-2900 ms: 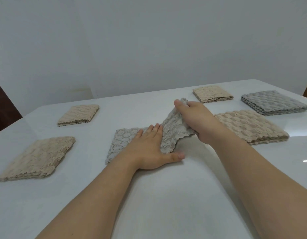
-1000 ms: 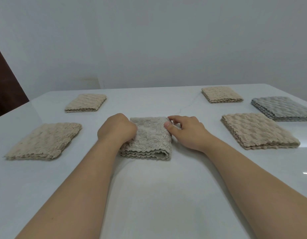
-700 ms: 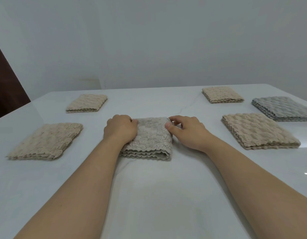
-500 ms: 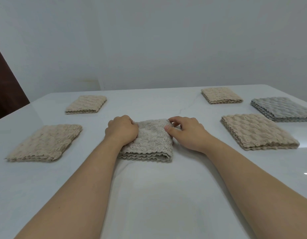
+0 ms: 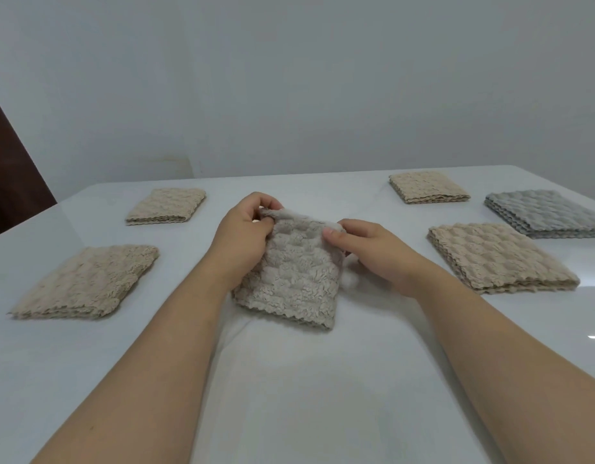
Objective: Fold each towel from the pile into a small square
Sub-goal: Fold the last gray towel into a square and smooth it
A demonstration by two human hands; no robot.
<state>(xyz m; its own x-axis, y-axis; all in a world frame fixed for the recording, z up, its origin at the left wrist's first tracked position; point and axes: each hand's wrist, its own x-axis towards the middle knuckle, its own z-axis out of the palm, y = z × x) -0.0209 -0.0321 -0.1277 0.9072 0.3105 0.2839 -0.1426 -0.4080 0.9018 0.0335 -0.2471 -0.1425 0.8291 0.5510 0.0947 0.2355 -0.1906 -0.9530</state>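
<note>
A folded light-grey towel is in the middle of the white table. Its far edge is lifted off the surface while its near wavy edge rests on the table. My left hand grips the far left corner, fingers curled over the top edge. My right hand pinches the far right corner between thumb and fingers.
Folded beige towels lie at near left, far left, far right and near right. A folded grey towel sits at the right edge. A dark brown panel stands beyond the table's left side.
The towel was folded over from half-open to a small square lying flat. Since half a second ago both hands have lifted its far edge off the table.
</note>
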